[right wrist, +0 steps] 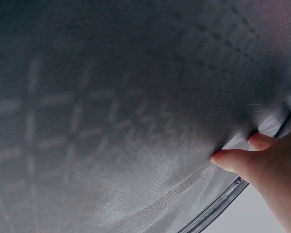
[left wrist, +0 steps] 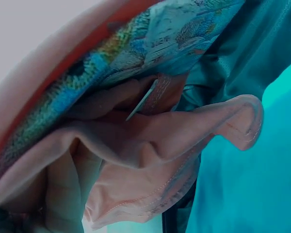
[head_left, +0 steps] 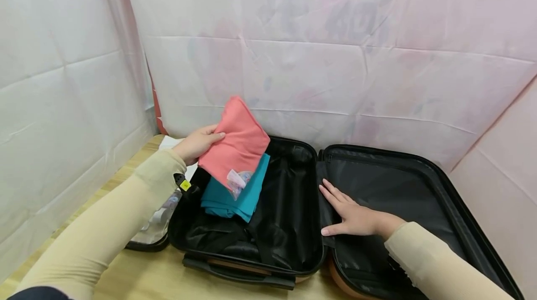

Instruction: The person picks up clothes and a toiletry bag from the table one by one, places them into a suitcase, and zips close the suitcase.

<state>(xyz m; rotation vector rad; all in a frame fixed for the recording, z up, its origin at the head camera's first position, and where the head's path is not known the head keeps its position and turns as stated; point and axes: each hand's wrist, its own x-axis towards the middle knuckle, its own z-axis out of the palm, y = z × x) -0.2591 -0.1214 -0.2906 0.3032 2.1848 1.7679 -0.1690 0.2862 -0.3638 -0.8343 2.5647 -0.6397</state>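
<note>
My left hand point(head_left: 200, 143) pinches the left edge of a folded coral garment point(head_left: 239, 136), thumb on top and fingers underneath. The garment is tilted up over the left half of an open black suitcase point(head_left: 289, 206). In the left wrist view, its coral cloth point(left wrist: 150, 136) sags in folds beside a colourful printed panel point(left wrist: 169, 39). Below it, a folded teal cloth point(head_left: 235, 202) lies in the suitcase, partly covered in the head view. My right hand point(head_left: 352, 216) rests with fingers spread on the dark lining point(right wrist: 111, 126) of the right half, near the hinge.
Left of the suitcase, partly behind my left arm, lies a black-rimmed container point(head_left: 153, 245) with pale and clear items. The suitcase's carry handle point(head_left: 239, 274) faces me over the wooden table point(head_left: 142, 276). White sheets point(head_left: 293, 76) hang close behind and at both sides.
</note>
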